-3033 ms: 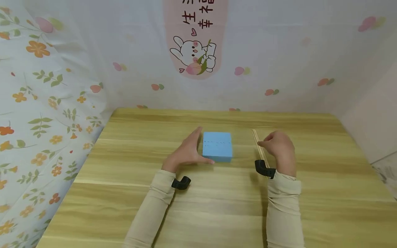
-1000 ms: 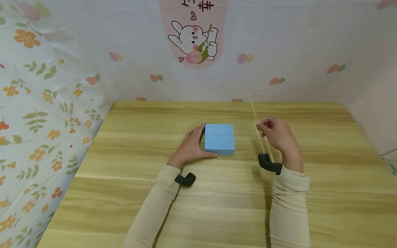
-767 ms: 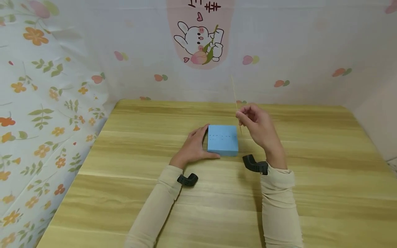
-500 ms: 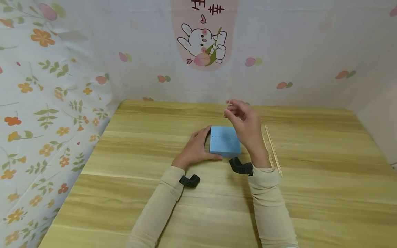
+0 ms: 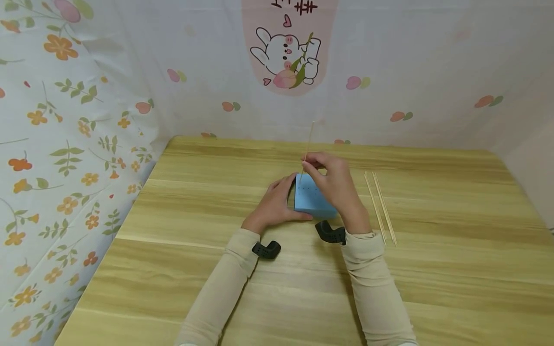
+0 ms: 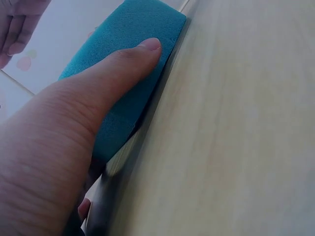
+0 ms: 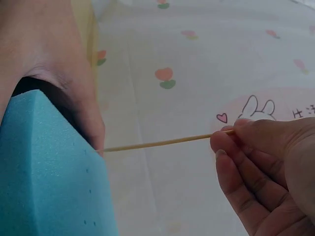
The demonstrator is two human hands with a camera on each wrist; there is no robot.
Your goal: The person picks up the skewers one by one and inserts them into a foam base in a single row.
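Note:
A light blue foam block (image 5: 313,204) lies on the table, its top dotted with rows of small holes. My left hand (image 5: 274,204) holds it from the left, thumb along the near side in the left wrist view and fingers round the far side. Between thumb and fingertips my right hand (image 5: 339,182) pinches a thin bamboo skewer (image 5: 309,137). The skewer stands nearly upright, its lower end at the block's far left part. In the right wrist view, the skewer (image 7: 162,143) runs from the pinching fingers to the block's top near a left fingertip.
Several more bamboo skewers (image 5: 384,209) lie on the wooden table (image 5: 454,230) right of the right forearm. Black wrist-worn pieces (image 5: 331,233) jut from both cuffs. A printed cloth (image 5: 199,57) hangs behind the table and along the left.
My right hand has taken one skewer from the bundle at the right and carried it left over the block. My left hand has closed in on the block's side.

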